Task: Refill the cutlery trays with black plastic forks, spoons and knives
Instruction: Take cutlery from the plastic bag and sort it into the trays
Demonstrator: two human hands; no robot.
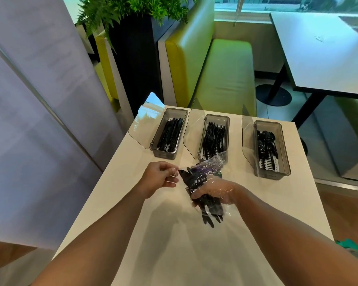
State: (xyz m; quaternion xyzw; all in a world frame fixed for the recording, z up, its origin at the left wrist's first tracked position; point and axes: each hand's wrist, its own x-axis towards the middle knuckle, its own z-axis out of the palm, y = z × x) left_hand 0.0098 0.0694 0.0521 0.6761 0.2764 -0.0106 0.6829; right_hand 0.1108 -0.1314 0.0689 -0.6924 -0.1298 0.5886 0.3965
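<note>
Head view: the person is standing at a white table [174,254] with three open-lidded trays lined up across its far side. The knife tray [164,154] is sitting on the left, the fork tray [216,117] in the middle and the spoon tray [272,175] on the right, each already holding some black cutlery.

Just in front of the fork tray, the left hand [159,178] is pinching the edge of a clear bag [213,162] between thumb and fingertips. The right hand [217,191] is curling round a bundle [196,179] of black cutlery through or inside the film. The pieces are probably forks, though the crinkled plastic is making that hard to confirm. Some ends are poking out below the hand, above the bare table.

The risk lies in the film: if it is clinging while the left hand is tugging, pieces may be slipping loose and scattering onto the table. A torn scrap of plastic could also be riding into a tray. If the type is being misread, the bundle may land in the wrong tray.
</note>
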